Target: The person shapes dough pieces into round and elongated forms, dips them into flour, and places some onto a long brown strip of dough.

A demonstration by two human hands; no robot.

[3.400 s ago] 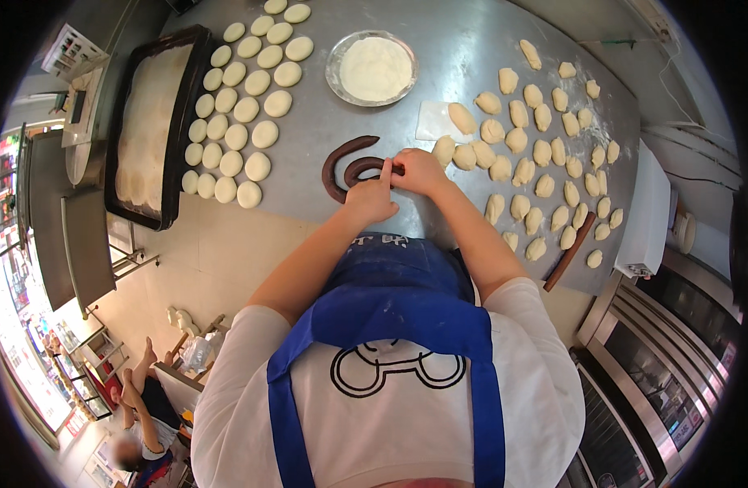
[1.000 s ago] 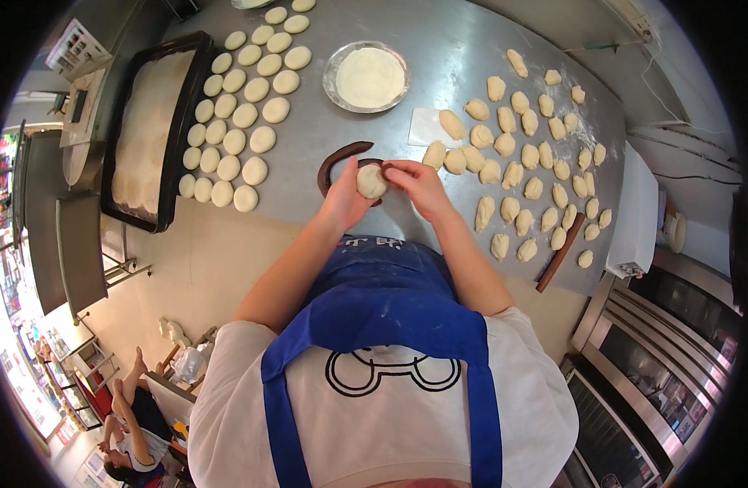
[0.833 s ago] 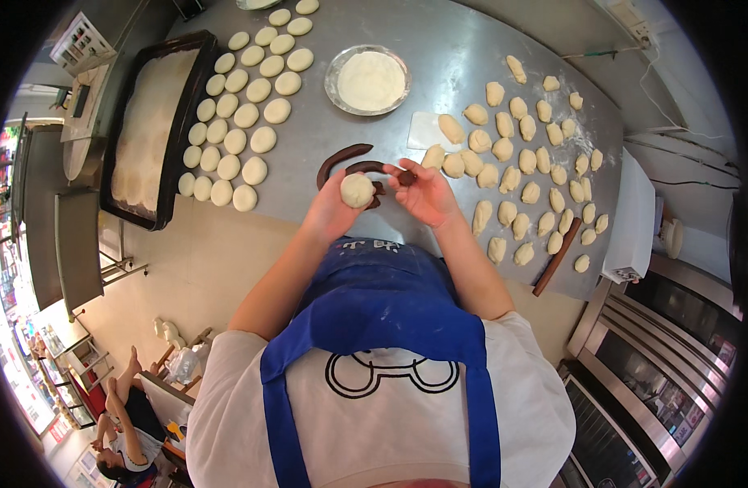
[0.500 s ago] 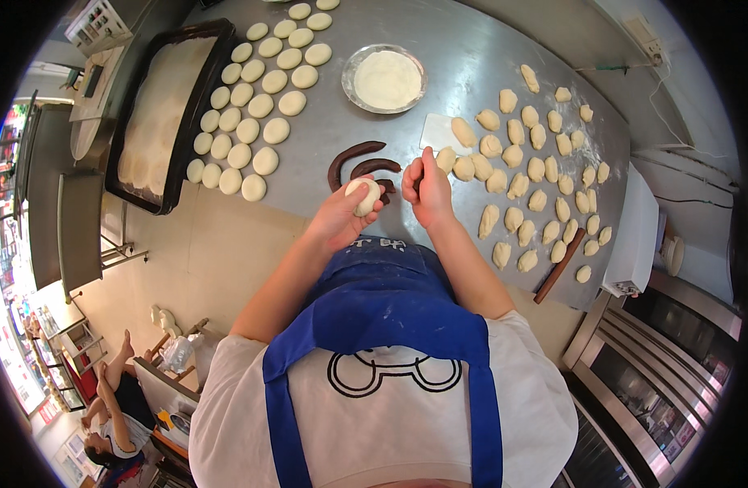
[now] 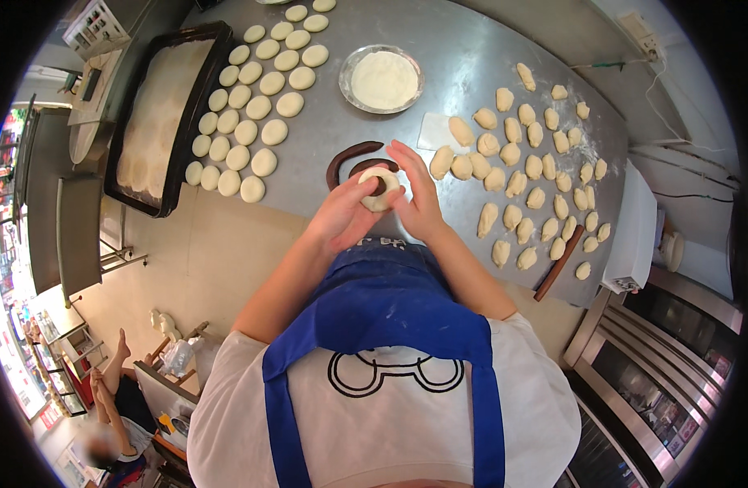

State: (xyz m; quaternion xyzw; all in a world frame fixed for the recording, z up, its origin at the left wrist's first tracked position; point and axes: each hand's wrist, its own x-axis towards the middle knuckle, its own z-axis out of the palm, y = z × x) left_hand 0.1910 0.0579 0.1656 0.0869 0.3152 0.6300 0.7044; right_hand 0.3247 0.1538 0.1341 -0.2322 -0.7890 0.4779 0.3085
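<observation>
My left hand point(image 5: 341, 213) is closed around a flattened round of white dough point(image 5: 372, 202) with a lump of dark brown filling point(image 5: 379, 186) at its centre. My right hand point(image 5: 418, 195) is beside it, fingers stretched out, its thumb at the dough's right edge. Just beyond my hands, curved ropes of the dark filling point(image 5: 341, 159) lie on the steel table point(image 5: 309, 122); my hands partly cover the nearer ones. To the right of them is a white scraper point(image 5: 433, 132), with oblong dough pieces point(image 5: 462, 130) at its edge and beyond.
A metal bowl of flour point(image 5: 383, 80) stands farther back. Rows of smooth, flat dough rounds point(image 5: 258, 106) fill the left, beside a black-rimmed baking tray point(image 5: 161, 106). A rolling pin point(image 5: 559, 264) lies at the right edge, near several dough pieces. Another person point(image 5: 117, 407) sits at lower left.
My right hand has moved left to the dough and its fingers have straightened. The dough now faces up, with dark filling showing in its middle.
</observation>
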